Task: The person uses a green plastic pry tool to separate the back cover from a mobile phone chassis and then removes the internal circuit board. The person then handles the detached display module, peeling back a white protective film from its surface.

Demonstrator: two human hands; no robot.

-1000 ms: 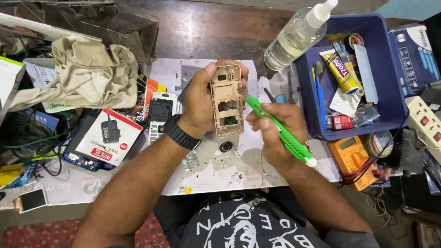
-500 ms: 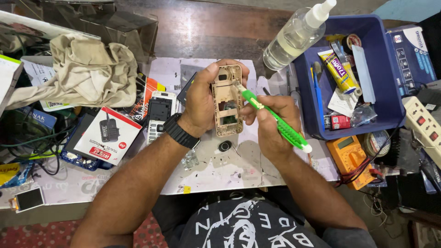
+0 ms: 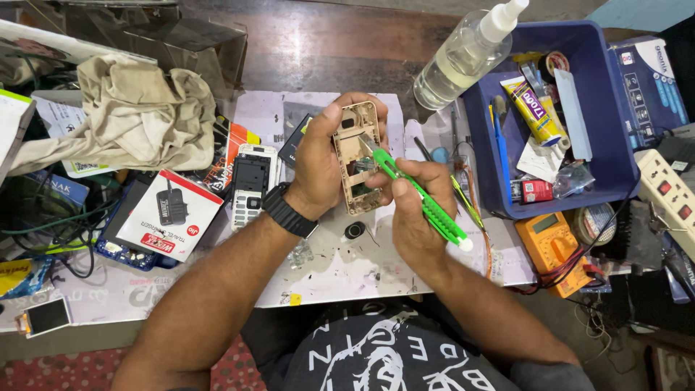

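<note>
Left hand (image 3: 322, 163) wraps gold phone frame (image 3: 356, 156), upright above white work mat (image 3: 340, 268), fingers curled round its edges. Right hand (image 3: 413, 217) pinches green tool (image 3: 420, 199), tip inside frame's open middle. Risk: tip slips, gouges board inside. Loose black round part (image 3: 354, 230) below may roll off mat.
</note>
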